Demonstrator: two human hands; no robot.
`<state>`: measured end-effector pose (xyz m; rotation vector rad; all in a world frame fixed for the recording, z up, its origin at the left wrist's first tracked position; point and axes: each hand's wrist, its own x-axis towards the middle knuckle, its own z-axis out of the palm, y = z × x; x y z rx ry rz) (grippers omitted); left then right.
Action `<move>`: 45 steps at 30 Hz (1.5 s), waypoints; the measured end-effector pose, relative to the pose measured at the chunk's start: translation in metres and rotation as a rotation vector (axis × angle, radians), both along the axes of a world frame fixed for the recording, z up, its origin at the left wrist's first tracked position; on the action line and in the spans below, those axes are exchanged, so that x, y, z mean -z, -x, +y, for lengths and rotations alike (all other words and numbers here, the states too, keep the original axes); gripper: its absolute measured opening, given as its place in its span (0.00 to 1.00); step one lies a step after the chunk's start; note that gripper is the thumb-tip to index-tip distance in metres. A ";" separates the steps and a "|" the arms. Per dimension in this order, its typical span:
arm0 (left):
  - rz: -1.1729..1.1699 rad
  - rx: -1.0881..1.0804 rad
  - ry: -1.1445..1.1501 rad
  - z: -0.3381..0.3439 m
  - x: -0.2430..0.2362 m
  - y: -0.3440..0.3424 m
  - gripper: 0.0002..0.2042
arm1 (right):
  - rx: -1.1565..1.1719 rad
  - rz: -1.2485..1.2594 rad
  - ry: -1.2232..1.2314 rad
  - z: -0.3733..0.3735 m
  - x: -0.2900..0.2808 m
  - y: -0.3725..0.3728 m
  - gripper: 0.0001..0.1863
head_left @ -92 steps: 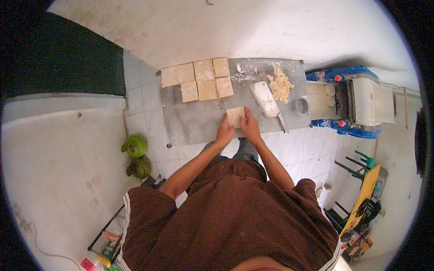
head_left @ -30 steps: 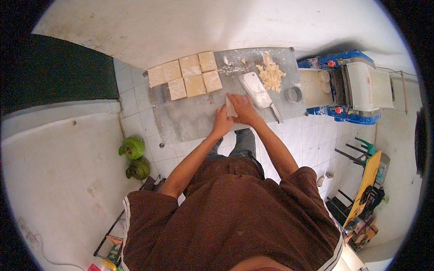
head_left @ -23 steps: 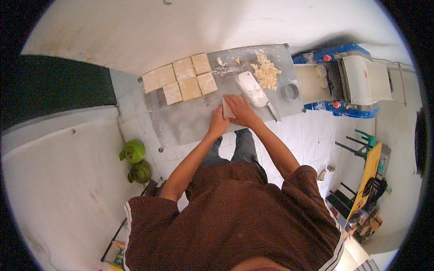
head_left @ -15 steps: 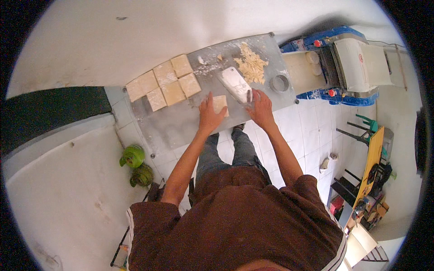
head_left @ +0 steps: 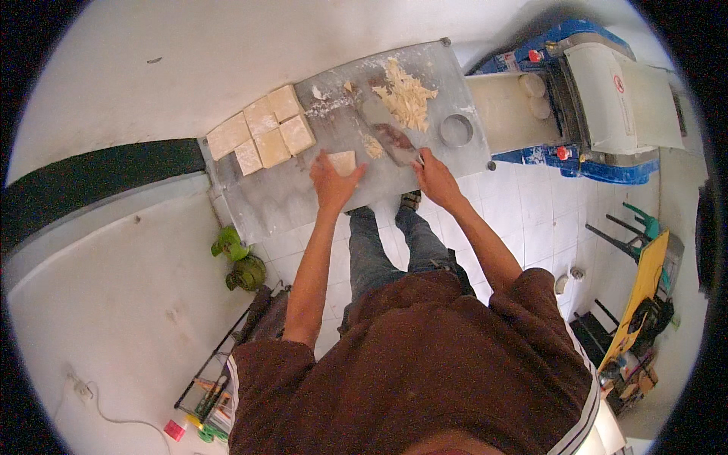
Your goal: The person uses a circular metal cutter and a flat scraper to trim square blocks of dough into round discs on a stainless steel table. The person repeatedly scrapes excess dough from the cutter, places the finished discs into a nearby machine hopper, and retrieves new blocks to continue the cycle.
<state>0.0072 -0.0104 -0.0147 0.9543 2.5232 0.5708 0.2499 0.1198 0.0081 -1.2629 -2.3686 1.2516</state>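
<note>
My left hand (head_left: 334,183) has its fingers spread at a pale, square piece of dough (head_left: 341,161) near the front of the grey worktable (head_left: 274,196). My right hand (head_left: 435,177) grips the handle of a metal cleaver (head_left: 394,139), whose blade is angled toward the back. Several floured dough squares (head_left: 269,148) lie in a block at the back left. A pile of dough scraps (head_left: 403,95) sits behind the cleaver, and a metal ring (head_left: 456,130) stands at the right.
A blue-sided rolling machine (head_left: 607,95) with a pale belt adjoins the table's right end. Green gas cylinders (head_left: 246,271) stand on the floor at left. Along the right wall lean a yellow board (head_left: 641,288) and stools (head_left: 644,224). A white wall is behind the table.
Both hands held one dough square earlier; they have since parted. My right hand moved right and took the cleaver's handle, shifting the blade. The view has turned, moving the table up and left.
</note>
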 end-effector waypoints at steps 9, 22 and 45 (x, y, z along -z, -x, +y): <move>-0.261 -0.206 -0.039 -0.029 0.010 0.003 0.43 | -0.222 0.046 0.082 -0.001 -0.004 -0.021 0.17; -0.293 -0.341 -0.104 -0.010 0.017 -0.030 0.38 | -0.054 -0.212 -0.267 0.052 -0.004 0.004 0.17; 0.051 0.589 -0.322 0.149 0.011 -0.170 0.37 | 0.898 0.496 0.459 0.092 -0.015 -0.109 0.18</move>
